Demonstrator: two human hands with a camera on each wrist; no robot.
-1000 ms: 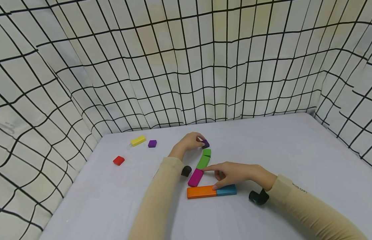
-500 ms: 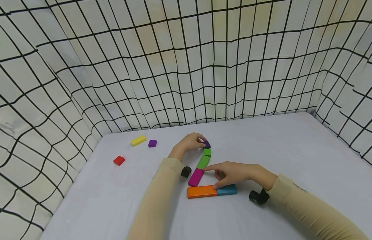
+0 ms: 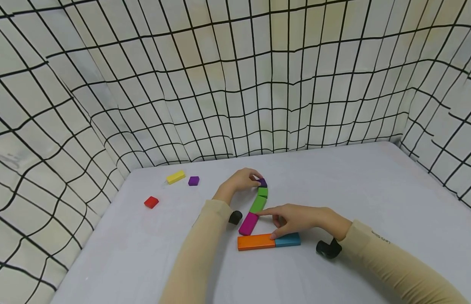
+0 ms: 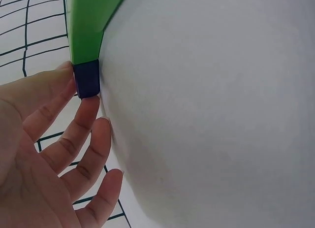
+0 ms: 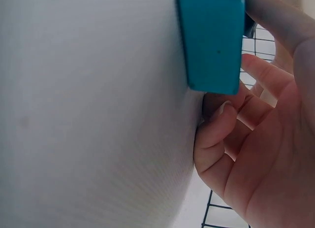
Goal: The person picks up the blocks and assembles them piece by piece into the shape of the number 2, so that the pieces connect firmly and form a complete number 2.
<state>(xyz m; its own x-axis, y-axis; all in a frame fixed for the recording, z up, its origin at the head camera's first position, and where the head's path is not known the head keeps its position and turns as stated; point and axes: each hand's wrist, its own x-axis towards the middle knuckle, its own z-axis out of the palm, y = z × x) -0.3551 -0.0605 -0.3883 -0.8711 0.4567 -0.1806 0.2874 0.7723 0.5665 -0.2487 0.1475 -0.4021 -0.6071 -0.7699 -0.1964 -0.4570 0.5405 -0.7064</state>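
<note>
In the head view my left hand (image 3: 240, 179) holds a dark purple block (image 3: 262, 183) at the far end of a curved row. The left wrist view shows thumb and fingertips pinching this purple block (image 4: 87, 79) flush against a green one (image 4: 86, 46). Nearer in the row come a short green block (image 3: 262, 192), a longer green block (image 3: 257, 204) and a magenta block (image 3: 249, 223). My right hand (image 3: 296, 217) points its index finger to the green-magenta joint. Its thumb rests on the orange block (image 3: 254, 242), beside the blue block (image 3: 288, 240) joined to it end to end.
On the left of the white table (image 3: 117, 249) lie a yellow block (image 3: 176, 177), another purple block (image 3: 194, 180) and a red block (image 3: 151, 202). Black netting (image 3: 235, 93) over pale walls borders the table. Black wrist cameras (image 3: 329, 249) sit under the sleeves.
My left hand has shifted the purple block slightly right and nearer, so the gap to the short green block has closed. The right hand has stayed in place.
</note>
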